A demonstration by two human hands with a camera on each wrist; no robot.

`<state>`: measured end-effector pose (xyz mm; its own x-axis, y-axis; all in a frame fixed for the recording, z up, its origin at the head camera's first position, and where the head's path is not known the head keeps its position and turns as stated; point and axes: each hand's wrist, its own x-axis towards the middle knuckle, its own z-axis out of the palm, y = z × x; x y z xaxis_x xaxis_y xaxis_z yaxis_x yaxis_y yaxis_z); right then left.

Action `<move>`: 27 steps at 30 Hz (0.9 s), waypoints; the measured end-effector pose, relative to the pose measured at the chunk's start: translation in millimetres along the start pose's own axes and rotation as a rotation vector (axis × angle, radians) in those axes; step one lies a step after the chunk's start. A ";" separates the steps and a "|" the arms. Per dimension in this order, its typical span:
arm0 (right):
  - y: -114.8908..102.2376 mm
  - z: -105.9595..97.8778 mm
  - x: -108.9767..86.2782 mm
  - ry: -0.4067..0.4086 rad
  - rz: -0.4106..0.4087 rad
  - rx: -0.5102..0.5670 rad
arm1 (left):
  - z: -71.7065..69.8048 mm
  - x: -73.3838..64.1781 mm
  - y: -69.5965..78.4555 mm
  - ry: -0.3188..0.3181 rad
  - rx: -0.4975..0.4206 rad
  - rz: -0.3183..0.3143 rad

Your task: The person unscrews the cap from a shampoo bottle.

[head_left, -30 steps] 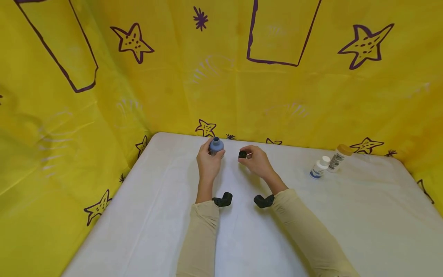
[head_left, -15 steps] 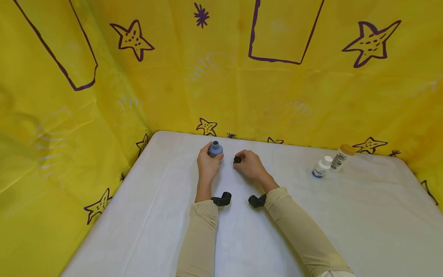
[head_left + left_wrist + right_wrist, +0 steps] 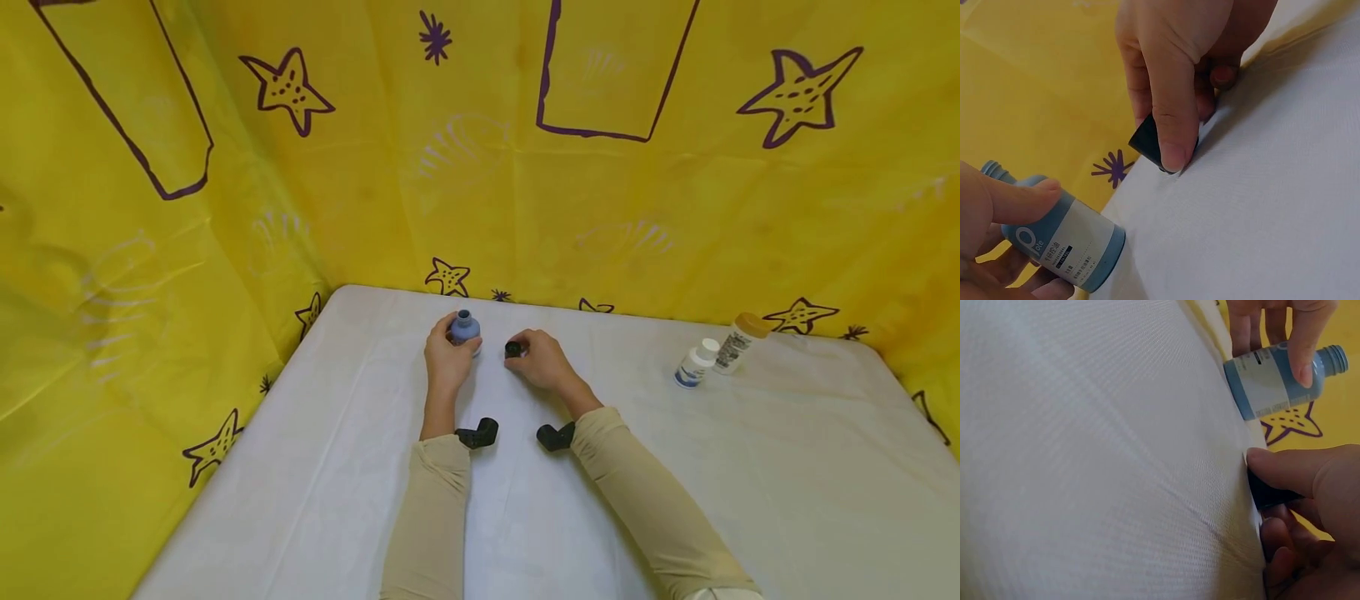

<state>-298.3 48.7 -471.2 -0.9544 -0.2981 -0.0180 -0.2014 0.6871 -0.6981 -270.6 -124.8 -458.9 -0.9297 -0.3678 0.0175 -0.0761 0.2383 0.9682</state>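
My left hand (image 3: 447, 360) grips a small blue bottle (image 3: 466, 327) around its body, left of centre on the table. The bottle stands upright, and its bare threaded neck shows in the left wrist view. A white label with dark print covers part of the bottle (image 3: 1088, 234). Just to the right, my right hand (image 3: 546, 360) pinches a black cap (image 3: 513, 349) between thumb and fingers. In the right wrist view the cap (image 3: 1266, 489) is down at the tablecloth, partly hidden by the thumb. A short gap separates cap and bottle.
To the right stand a white bottle with a blue-marked label (image 3: 696, 364) and a pale bottle with an orange-brown cap (image 3: 738, 343), close together. A white cloth covers the table (image 3: 337, 500). Yellow curtains (image 3: 480, 200) with starfish drawings hang behind and at both sides.
My right hand has come down and to the left, bringing the black cap to the tablecloth. The left hand and blue bottle have come slightly nearer to me.
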 end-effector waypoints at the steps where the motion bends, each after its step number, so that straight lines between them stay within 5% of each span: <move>1: 0.2 -0.2 -0.3 -0.002 0.003 -0.001 | -0.2 -0.2 -0.2 -0.003 0.000 0.000; 9: -0.1 -7.9 -4.6 -0.044 0.002 0.027 | -4.6 -0.9 7.0 0.007 -0.060 -0.002; 20: -2.9 -55.6 -34.2 -0.022 0.063 0.131 | -7.3 -10.5 38.9 0.100 -0.188 0.191; 27: 1.7 -95.7 -59.2 0.084 0.043 0.095 | 7.2 -26.1 60.3 0.062 -0.337 0.368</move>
<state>-263.1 130.9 -402.8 -0.9775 -0.2107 0.0078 -0.1420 0.6307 -0.7629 -253.5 -94.3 -402.8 -0.8492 -0.3690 0.3777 0.3827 0.0628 0.9218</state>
